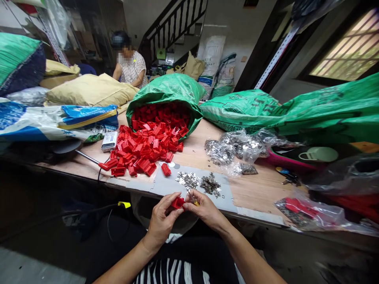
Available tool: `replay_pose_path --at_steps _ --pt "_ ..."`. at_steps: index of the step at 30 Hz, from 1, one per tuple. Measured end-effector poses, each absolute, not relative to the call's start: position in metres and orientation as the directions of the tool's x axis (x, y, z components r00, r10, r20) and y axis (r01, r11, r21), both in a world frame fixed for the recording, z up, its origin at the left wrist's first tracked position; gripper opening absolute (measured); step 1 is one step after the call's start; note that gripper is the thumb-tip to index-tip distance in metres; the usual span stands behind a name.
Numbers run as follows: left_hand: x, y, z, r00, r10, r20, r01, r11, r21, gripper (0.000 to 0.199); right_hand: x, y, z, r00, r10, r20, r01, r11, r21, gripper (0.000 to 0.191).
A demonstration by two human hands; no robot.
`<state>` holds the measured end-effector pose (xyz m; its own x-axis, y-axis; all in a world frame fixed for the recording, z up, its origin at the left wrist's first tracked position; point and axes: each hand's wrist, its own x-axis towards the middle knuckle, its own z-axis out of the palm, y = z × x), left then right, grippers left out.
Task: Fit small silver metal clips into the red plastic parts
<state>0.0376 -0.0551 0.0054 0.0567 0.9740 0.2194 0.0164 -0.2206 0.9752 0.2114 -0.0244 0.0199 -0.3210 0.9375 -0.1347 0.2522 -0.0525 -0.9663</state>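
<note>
My left hand (164,216) grips a small red plastic part (178,202) just off the table's front edge. Close against it, my right hand (204,208) pinches a thin tool with a yellow handle (196,203), its fingertips touching the red part. Beyond my hands, on a grey sheet (166,184), lie a pile of shiny flat metal pieces (187,180) and a darker pile of small metal pieces (210,184). A single red part (166,169) rests near the sheet's left side. Many more red parts (142,148) spill from a green sack (174,86).
Clear bags of metal pieces (237,146) lie right of centre, near a pink-edged tray (275,162) with a pale green cup (321,154). A small white box (109,141) stands left of the red heap. Another person (133,65) sits across the table (260,189).
</note>
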Motion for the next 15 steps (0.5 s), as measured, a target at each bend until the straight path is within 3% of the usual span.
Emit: replay_pose_path --at_steps 3,9,15 --pt "0.037 -0.056 0.008 0.097 0.977 0.190 -0.013 -0.189 0.982 0.037 0.211 -0.026 0.021 -0.327 0.927 -0.182 0.198 -0.121 -0.973 0.027" --pt "0.038 -0.054 0.015 0.124 0.990 -0.065 -0.249 0.095 0.964 0.047 0.209 -0.029 0.025 -0.302 0.931 -0.205 0.124 -0.175 -0.977 0.033" --pt "0.039 -0.053 0.014 0.130 0.986 -0.100 -0.366 0.142 0.920 0.049 0.210 -0.033 0.032 -0.331 0.925 -0.189 0.134 -0.152 -0.979 0.032"
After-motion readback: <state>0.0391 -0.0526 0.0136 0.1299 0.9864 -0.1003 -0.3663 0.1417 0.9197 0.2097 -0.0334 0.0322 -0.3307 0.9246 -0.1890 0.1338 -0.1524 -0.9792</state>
